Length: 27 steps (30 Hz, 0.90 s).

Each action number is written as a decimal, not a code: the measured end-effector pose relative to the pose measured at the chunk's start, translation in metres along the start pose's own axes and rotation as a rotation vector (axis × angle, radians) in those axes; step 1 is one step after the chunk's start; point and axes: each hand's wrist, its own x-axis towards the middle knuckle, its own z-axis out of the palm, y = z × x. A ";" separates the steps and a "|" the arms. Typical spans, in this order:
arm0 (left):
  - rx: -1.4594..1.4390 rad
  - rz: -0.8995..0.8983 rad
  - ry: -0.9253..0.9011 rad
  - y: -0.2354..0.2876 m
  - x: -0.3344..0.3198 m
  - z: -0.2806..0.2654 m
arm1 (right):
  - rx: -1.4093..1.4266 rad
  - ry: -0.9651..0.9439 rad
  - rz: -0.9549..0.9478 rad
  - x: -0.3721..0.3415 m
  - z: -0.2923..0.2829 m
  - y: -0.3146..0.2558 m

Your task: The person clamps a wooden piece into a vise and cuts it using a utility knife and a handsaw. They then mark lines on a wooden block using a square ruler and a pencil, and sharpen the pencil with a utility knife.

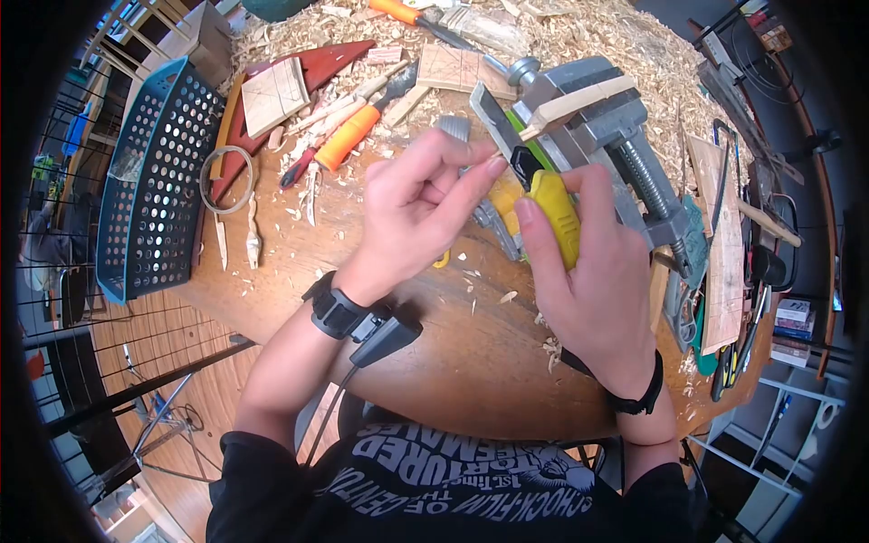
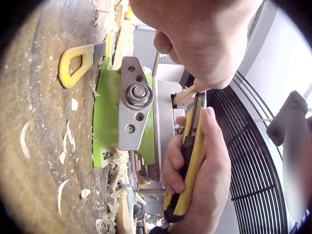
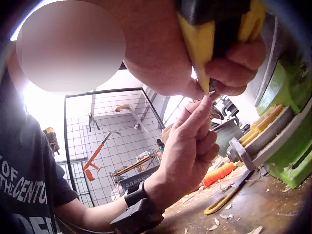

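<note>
My right hand [image 1: 593, 262] grips a yellow and black utility knife [image 1: 554, 213], its nose pointing at my left fingertips. My left hand [image 1: 421, 195] has thumb and forefinger pinched together around a small pale sliver of wood [image 1: 497, 156], right at the knife's blade; the fingers hide most of the sliver. Just beyond the hands, a whittled wooden stick [image 1: 579, 104] lies across the top of a grey metal vise [image 1: 625, 136]. In the left wrist view, the knife [image 2: 195, 151] runs up to the left hand [image 2: 200, 44], beside the vise's green side [image 2: 107, 112].
Wood shavings [image 1: 615, 45] cover the table's far side. An orange-handled tool [image 1: 348, 136] and square wood pieces [image 1: 276, 95] lie left of the vise. A blue perforated basket [image 1: 149, 181] stands at the left edge. A yellow loop-handled tool [image 2: 78, 68] rests near the vise. Boards [image 1: 722, 290] lie right.
</note>
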 end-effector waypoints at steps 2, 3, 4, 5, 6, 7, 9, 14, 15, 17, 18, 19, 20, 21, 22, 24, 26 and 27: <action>0.009 -0.008 -0.005 0.002 0.001 -0.001 | -0.008 0.006 -0.005 0.000 0.000 0.000; 0.008 -0.013 -0.011 0.003 0.001 -0.001 | -0.023 0.017 0.008 -0.001 0.001 0.000; 0.007 -0.018 -0.018 0.003 0.001 -0.001 | -0.038 0.027 0.021 -0.001 0.001 0.000; 0.007 -0.017 -0.018 0.004 0.001 -0.001 | -0.038 0.028 0.020 -0.001 0.001 0.001; -0.001 -0.018 -0.014 0.004 0.001 -0.001 | -0.042 0.035 0.017 -0.001 0.001 0.001; -0.008 -0.020 -0.012 0.004 0.001 -0.001 | -0.047 0.042 0.014 -0.002 0.001 0.001; 0.000 -0.017 -0.015 0.005 0.002 -0.001 | -0.069 0.036 0.027 -0.002 0.000 -0.001; -0.012 -0.007 -0.016 0.003 0.002 -0.001 | -0.150 0.061 0.049 -0.004 -0.004 -0.004; -0.022 -0.005 -0.016 0.004 0.002 -0.001 | -0.156 0.060 0.046 -0.004 -0.005 -0.004; -0.032 -0.003 -0.017 0.004 0.002 -0.001 | -0.162 0.059 0.044 -0.004 -0.005 -0.004; -0.031 0.000 -0.013 0.005 0.003 -0.001 | -0.134 0.051 0.033 -0.003 -0.004 -0.003; -0.031 0.003 -0.010 0.005 0.003 0.000 | -0.106 0.043 0.021 -0.003 -0.004 -0.003; -0.032 0.004 -0.009 0.005 0.002 -0.001 | -0.107 0.043 0.021 -0.004 -0.004 -0.003; -0.015 0.005 -0.013 0.004 0.002 -0.001 | -0.107 0.033 0.008 -0.005 -0.003 -0.005; 0.003 0.005 -0.018 0.003 0.002 -0.002 | -0.106 0.023 -0.004 -0.006 -0.003 -0.005; -0.004 0.007 -0.015 0.003 0.001 -0.001 | -0.091 0.017 -0.007 -0.006 -0.002 -0.003; -0.013 0.010 -0.011 0.003 0.001 -0.001 | -0.078 0.010 -0.011 -0.005 -0.003 -0.002; -0.018 0.001 -0.007 0.004 0.002 0.000 | -0.077 0.013 -0.013 -0.005 -0.003 -0.002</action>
